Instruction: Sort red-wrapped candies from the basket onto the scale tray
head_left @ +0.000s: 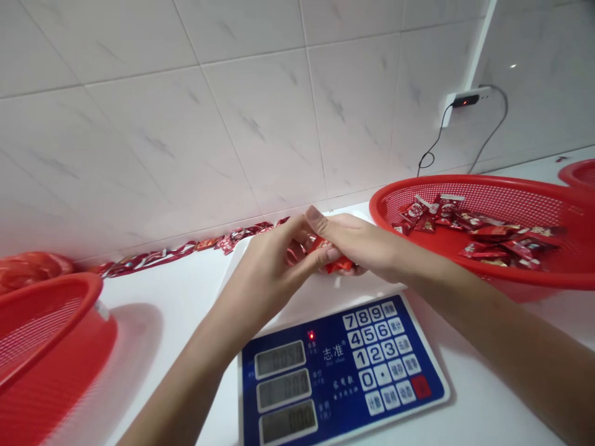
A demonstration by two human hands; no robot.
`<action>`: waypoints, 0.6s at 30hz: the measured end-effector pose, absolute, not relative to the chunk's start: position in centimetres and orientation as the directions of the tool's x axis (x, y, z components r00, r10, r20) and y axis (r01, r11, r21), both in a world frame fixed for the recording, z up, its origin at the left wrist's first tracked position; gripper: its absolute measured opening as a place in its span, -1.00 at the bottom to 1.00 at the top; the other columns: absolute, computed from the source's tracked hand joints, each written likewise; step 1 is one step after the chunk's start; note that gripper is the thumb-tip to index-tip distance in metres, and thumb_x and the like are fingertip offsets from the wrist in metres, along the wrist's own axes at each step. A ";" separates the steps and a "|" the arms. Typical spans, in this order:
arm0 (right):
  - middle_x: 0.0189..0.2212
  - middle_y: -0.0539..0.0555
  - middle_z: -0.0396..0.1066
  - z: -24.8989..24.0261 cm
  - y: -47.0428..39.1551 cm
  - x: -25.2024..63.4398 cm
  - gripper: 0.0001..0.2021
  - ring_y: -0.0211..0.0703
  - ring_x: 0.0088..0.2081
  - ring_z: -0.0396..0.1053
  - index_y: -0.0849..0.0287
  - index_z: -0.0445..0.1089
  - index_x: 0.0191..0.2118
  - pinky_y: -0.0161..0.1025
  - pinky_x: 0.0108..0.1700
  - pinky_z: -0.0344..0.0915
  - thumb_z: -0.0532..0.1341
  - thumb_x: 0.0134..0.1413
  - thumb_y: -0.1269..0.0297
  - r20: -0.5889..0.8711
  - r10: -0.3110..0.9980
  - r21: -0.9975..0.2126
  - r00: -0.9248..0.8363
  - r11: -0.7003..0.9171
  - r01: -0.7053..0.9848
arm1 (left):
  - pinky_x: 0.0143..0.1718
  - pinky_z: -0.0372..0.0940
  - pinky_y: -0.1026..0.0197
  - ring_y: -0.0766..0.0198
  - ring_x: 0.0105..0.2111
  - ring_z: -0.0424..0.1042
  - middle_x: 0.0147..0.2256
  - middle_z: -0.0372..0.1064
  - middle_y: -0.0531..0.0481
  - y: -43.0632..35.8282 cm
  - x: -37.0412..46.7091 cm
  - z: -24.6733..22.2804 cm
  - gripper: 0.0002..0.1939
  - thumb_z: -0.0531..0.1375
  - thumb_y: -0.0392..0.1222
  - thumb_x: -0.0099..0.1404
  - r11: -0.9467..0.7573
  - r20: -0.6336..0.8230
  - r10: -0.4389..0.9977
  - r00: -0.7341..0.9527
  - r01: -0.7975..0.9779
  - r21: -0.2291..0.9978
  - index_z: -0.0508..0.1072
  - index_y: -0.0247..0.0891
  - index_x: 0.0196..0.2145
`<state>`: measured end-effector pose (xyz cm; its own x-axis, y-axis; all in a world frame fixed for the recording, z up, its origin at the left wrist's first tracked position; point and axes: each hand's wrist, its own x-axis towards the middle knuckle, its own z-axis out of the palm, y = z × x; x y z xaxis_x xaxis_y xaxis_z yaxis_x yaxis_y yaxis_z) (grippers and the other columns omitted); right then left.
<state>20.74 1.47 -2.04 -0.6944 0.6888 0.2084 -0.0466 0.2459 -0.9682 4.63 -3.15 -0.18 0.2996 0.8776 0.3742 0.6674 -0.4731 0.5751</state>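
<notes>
Both of my hands meet over the white pan of a digital scale (344,365), cupped round several small red wrapped packets (341,265). My left hand (283,251) curls in from the left, its fingers partly hidden behind the packets. From the right, my right hand (353,241) closes over them, its thumb resting near the top. The packets show only through the gap between the hands. Below them lies the scale's blue panel, with number keys on the right and three grey displays on the left.
At the right stands a red plastic basket (465,248) holding several red packets (506,238). Another red basket (51,347) is at the lower left, with an orange-red bag (35,269) behind it. Loose packets (186,249) line the tiled wall. A power strip (465,100) hangs at the upper right.
</notes>
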 end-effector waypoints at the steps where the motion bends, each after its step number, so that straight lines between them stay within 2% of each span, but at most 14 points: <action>1: -0.58 -0.05 0.27 -2.0 1.4 20.8 -0.39 -0.39 -0.60 0.11 0.19 0.33 -0.45 -0.39 -0.59 0.00 0.04 0.35 -0.28 0.201 0.691 -0.967 -0.695 0.252 -0.029 | -0.44 0.30 0.22 0.21 -0.42 0.54 -0.40 0.56 0.04 -3.0 4.5 -0.3 -0.79 0.26 -0.01 0.36 -0.473 0.378 0.877 0.297 0.672 0.570 0.49 -0.20 -0.28; 3: -0.50 -0.02 0.35 -1.6 1.4 21.1 -0.45 -0.38 -0.56 0.18 0.20 0.36 -0.39 -0.39 -0.55 0.06 0.12 0.32 -0.25 0.141 0.695 -0.972 -0.705 0.232 0.035 | -0.43 0.33 0.24 0.24 -0.43 0.54 -0.40 0.56 0.06 -2.6 3.8 -0.4 -0.83 0.27 -0.06 0.34 -0.472 0.384 0.878 0.286 0.653 0.593 0.49 -0.20 -0.31; 5: -0.46 -0.03 0.39 -1.2 1.6 21.5 -0.55 -0.39 -0.55 0.20 0.19 0.40 -0.30 -0.38 -0.53 0.05 0.24 0.27 -0.17 0.066 0.709 -0.973 -0.703 0.203 0.113 | -0.39 0.37 0.26 0.26 -0.40 0.55 -0.38 0.56 0.05 -2.3 3.1 -0.2 -0.86 0.29 -0.10 0.30 -0.458 0.389 0.887 0.250 0.590 0.666 0.49 -0.21 -0.33; 9: -0.55 -0.12 0.30 -0.7 2.4 22.4 -0.66 -0.42 -0.60 0.13 0.20 0.45 -0.17 -0.39 -0.58 -0.09 0.40 0.15 0.02 0.046 0.759 -0.973 -0.649 0.182 0.144 | -0.32 0.41 0.32 0.26 -0.32 0.56 -0.36 0.57 0.02 -1.9 2.3 0.0 -0.82 0.37 -0.09 0.21 -0.394 0.374 0.917 0.137 0.443 0.805 0.53 -0.24 -0.34; 15: -0.63 -0.14 0.32 0.4 2.1 22.3 -0.86 -0.47 -0.65 0.11 0.27 0.46 -0.32 -0.42 -0.60 -0.01 0.41 0.15 0.35 0.080 0.807 -0.978 -0.585 0.177 0.110 | -0.31 0.39 0.38 0.33 -0.32 0.54 -0.36 0.57 0.03 -1.8 2.1 0.1 -0.82 0.41 -0.11 0.20 -0.376 0.343 0.926 0.157 0.320 0.870 0.56 -0.25 -0.34; 18: -0.65 -0.14 0.35 0.9 1.7 22.3 -0.88 -0.49 -0.68 0.11 0.28 0.46 -0.37 -0.44 -0.62 -0.01 0.35 0.20 0.47 0.076 0.797 -0.985 -0.599 0.152 0.077 | -0.36 0.36 0.42 0.37 -0.37 0.52 -0.38 0.57 0.04 -2.0 1.9 0.2 -0.83 0.42 -0.10 0.21 -0.359 0.320 0.932 0.169 0.308 0.881 0.58 -0.23 -0.34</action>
<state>22.32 1.67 0.90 -0.5990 0.7971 0.0764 0.0765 0.1519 -0.9854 1.87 -1.95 0.23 0.1685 0.9322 0.3204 0.3077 -0.3586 0.8813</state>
